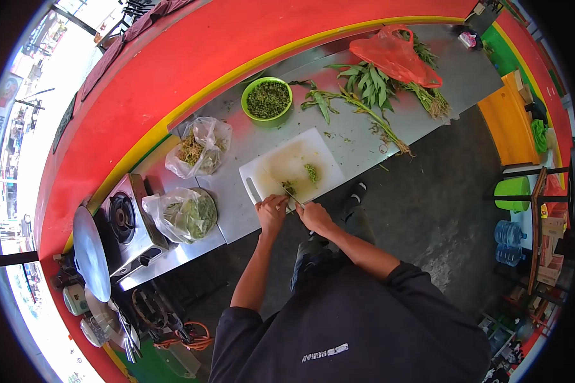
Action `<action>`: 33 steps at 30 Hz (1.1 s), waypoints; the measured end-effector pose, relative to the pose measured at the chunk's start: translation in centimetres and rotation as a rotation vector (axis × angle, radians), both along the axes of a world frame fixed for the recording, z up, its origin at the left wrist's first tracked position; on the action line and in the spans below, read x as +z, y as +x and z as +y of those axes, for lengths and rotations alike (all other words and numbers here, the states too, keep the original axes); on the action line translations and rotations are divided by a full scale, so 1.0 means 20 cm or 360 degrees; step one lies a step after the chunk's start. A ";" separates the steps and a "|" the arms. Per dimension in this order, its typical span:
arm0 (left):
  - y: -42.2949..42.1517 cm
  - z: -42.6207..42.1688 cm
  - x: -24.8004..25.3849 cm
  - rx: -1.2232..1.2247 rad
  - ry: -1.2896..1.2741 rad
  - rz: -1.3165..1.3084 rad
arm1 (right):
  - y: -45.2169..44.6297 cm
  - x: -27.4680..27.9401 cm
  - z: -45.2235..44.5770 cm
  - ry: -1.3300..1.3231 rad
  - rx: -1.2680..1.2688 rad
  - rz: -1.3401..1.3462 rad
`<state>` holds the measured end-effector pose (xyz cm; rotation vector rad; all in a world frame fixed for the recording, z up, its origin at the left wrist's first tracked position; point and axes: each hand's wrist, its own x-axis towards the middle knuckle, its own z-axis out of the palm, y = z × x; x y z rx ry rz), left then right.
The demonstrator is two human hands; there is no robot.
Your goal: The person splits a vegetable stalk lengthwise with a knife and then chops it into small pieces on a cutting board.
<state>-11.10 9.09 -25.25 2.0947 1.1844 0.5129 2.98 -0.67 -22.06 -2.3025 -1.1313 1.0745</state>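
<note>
A white cutting board lies on the steel counter, its near edge at my hands. My right hand is closed around the handle of a knife, whose blade points toward the board's near left part. My left hand has its fingers pressed together at the board's edge beside the blade, against small greens; what they pinch is too small to make out. A small pile of chopped greens lies right of the blade. Beyond the board stands a green bowl filled with chopped greens.
Leafy stalks and a red plastic bag lie at the back right. Two clear plastic bags, one with trimmings and one with leaves, sit left of the board. Farther left is a gas stove.
</note>
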 end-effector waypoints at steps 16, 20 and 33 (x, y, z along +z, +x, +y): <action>0.04 -0.12 0.02 0.0113 0.0411 0.0111 | -0.01 0.01 0.00 -0.0069 -0.0001 0.0002; 0.04 -0.14 0.03 0.0057 0.0458 0.0124 | -0.02 -0.03 0.05 0.0074 -0.0088 -0.0059; 0.01 -0.12 0.03 0.0070 0.0369 0.0156 | -0.04 -0.03 0.04 0.0083 -0.0070 -0.0049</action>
